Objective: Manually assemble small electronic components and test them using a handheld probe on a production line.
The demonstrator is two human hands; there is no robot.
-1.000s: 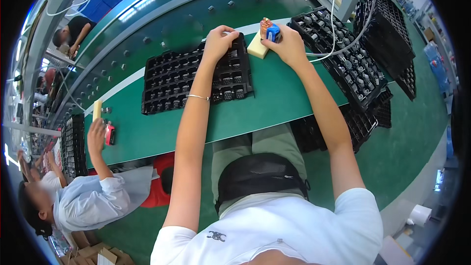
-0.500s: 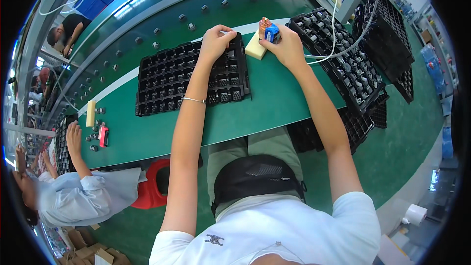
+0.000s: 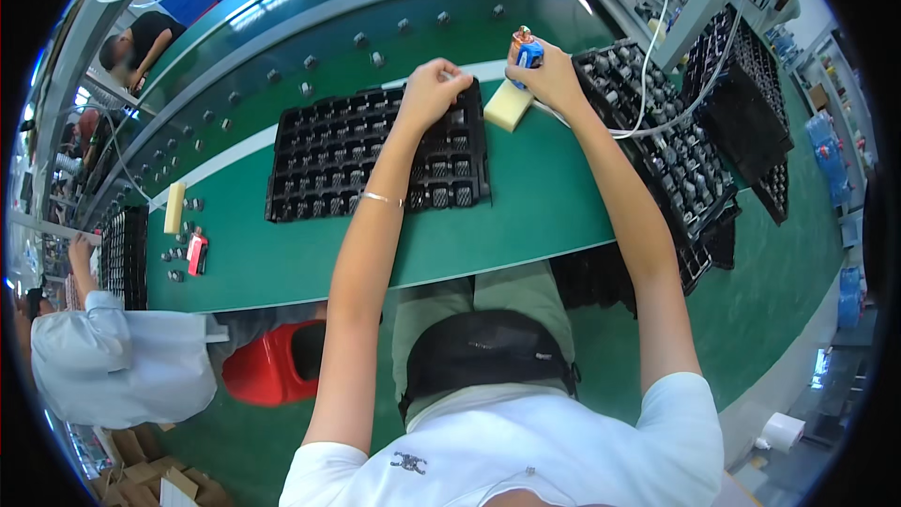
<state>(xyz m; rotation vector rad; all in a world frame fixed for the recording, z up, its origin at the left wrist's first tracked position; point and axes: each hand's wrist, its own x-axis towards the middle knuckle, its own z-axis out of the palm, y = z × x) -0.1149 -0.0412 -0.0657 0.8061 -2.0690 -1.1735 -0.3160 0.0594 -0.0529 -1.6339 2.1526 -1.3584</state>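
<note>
My left hand (image 3: 435, 94) is over the far right part of a black compartment tray (image 3: 328, 155), with thumb and fingers pinched together. Whatever is between those fingertips is too small to make out. Small grey metal parts sit in several of the tray's pockets. Closed around a small blue object with a copper-coloured top (image 3: 527, 54), my right hand (image 3: 554, 80) is held just beyond the tray's right end. Below that hand a pale yellow block (image 3: 509, 106) lies on the green work surface (image 3: 535, 188).
Another black tray (image 3: 648, 122) full of metal parts slants at the right, near stacked trays (image 3: 741, 84). Small parts dot the green belt (image 3: 328, 56) behind. At left are a yellow block (image 3: 175, 208), a red item (image 3: 196, 253), a red stool (image 3: 267, 366) and a co-worker (image 3: 122, 357).
My left hand has shifted slightly right and nearer over the tray. The blue object in my right hand stands more upright. The co-worker's arm has drawn back left from the work surface.
</note>
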